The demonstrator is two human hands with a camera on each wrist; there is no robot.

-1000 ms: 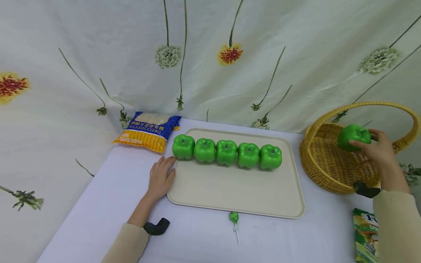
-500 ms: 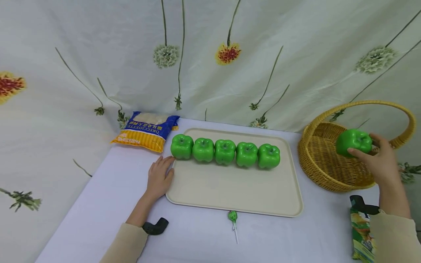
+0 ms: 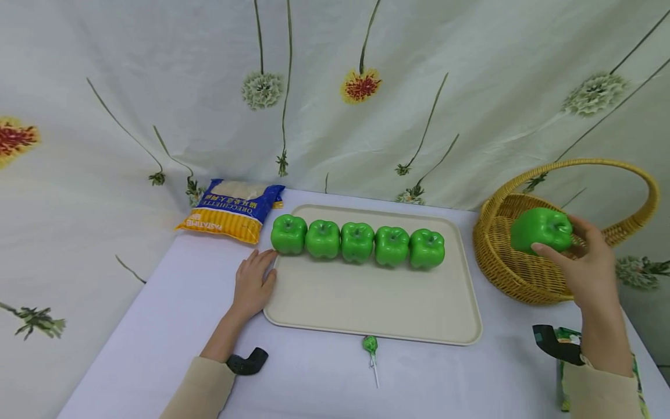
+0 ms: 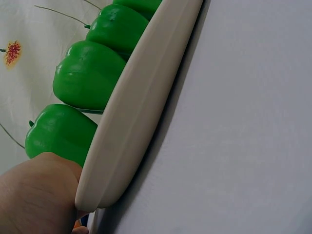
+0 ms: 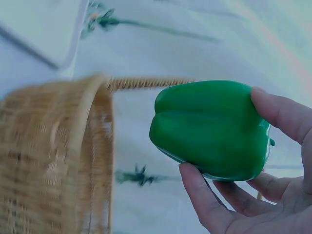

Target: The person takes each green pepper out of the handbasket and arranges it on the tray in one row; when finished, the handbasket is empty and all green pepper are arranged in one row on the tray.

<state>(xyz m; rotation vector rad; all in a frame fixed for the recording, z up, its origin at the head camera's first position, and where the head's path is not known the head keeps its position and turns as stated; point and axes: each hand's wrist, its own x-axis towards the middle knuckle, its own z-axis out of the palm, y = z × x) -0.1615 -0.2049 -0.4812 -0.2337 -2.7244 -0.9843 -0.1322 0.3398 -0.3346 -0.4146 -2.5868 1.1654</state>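
Note:
My right hand (image 3: 591, 265) grips a green bell pepper (image 3: 541, 228) between thumb and fingers, over the opening of the wicker basket (image 3: 494, 273). The right wrist view has that bell pepper (image 5: 209, 129) lying sideways in the grasp, its stem toward the palm, apart from the basket. Several more green bell peppers (image 3: 358, 242) stand in a row along the back of the beige tray (image 3: 374, 302). With fingers relaxed, my left hand (image 3: 254, 282) rests against the tray's left rim, beside the leftmost pepper. Part of that hand is hidden by the rim in the left wrist view.
A blue and yellow orecchiette bag (image 3: 230, 210) lies behind the tray's left end. In front of the tray is a green lollipop (image 3: 370, 344). My right forearm partly covers a green packet (image 3: 565, 336). The basket's tall handle (image 3: 576, 163) arches above its opening.
My right hand has shifted left and slightly down with the green bell pepper, which stays over the basket. The left hand holds its place at the tray. The camera view drifted slightly.

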